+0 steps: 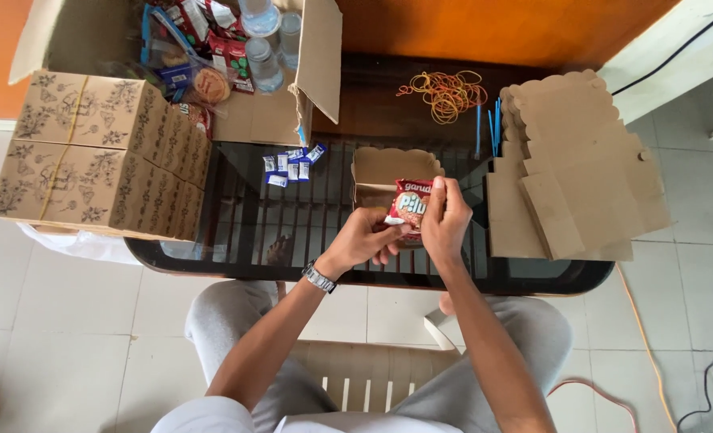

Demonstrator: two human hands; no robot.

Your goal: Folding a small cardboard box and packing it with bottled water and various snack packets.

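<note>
- The right hand (446, 220) pinches the top edge of a small red snack packet (408, 207), thumb up along its side, so the packet hangs face-out toward the person.
- The left hand (366, 238), with a watch (319, 277) on its wrist, closes its fingers on the packet's lower edge from below; the two hands share the grip, which keeps the thin wrapper flat and steady.
- The packet sits just above and in front of an open brown box (388, 170), whose mouth faces up and toward the person, handy for anything lowered in. I cannot quite tell whether the packet touches the box rim.
- The box stands on a dark glass tabletop (308, 224), close to the near edge, within easy reach of someone seated.
- Just left of the box lies a small cluster of blue-and-white sachets (290, 166), loose on the glass.
- To the right, a stack of flat box blanks (573, 168) waits unfolded; beyond it a heap of rubber bands (446, 94) and a few blue straws (488, 124).
- At the far left, two finished patterned boxes (100, 156) are stacked, each bound shut by a band.
- Behind them a big carton (320, 72) holds bottles (264, 48) and more snack packs, a supply kept at arm's length.
</note>
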